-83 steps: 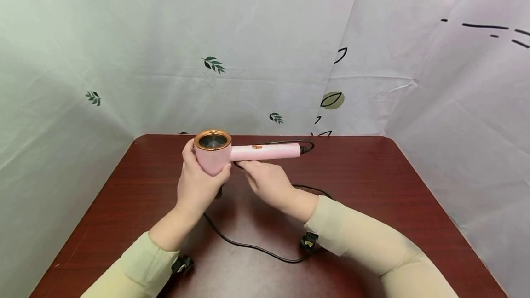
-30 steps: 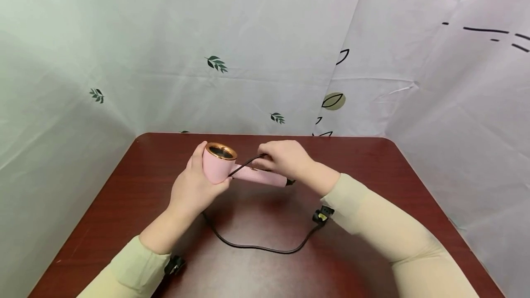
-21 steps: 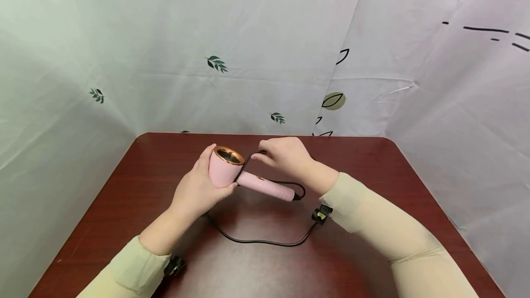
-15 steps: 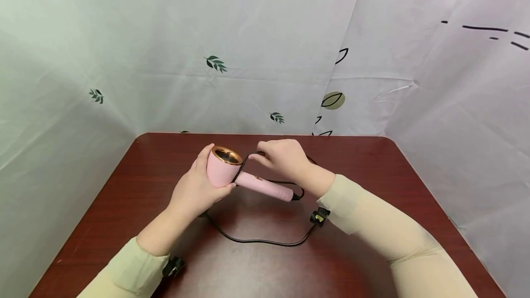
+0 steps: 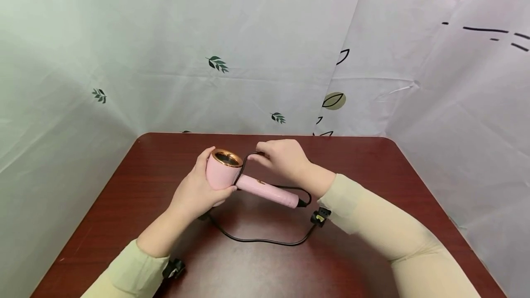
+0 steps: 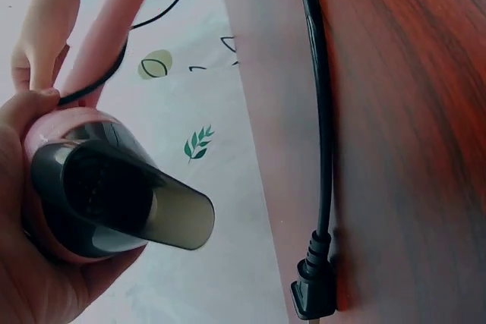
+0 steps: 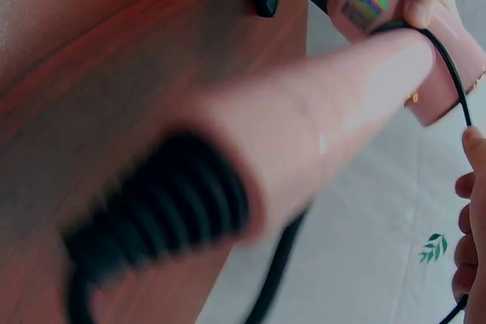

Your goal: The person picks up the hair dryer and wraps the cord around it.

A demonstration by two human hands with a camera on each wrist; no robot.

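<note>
A pink hair dryer (image 5: 221, 174) with a copper-coloured rim is gripped round its head by my left hand (image 5: 194, 196), the thumb near the handle joint. Its handle (image 5: 271, 192) slants down to the right. In the left wrist view a dark nozzle (image 6: 178, 214) sticks out from the dryer's other end. My right hand (image 5: 285, 157) pinches the black cord (image 5: 245, 163) above the handle, fingers curled. The cord crosses the base of the handle beside my left thumb, as the right wrist view (image 7: 444, 55) also shows.
A further run of cord curves across the front of the red-brown table (image 5: 352, 243). Its plug (image 6: 315, 286) lies on the tabletop in the left wrist view. Pale curtains with leaf prints (image 5: 217, 63) stand behind and on both sides.
My right hand has risen from below the handle to above it, drawing the cord up. The dryer's handle has tipped from level to sloping down rightward; lately both hands barely move.
</note>
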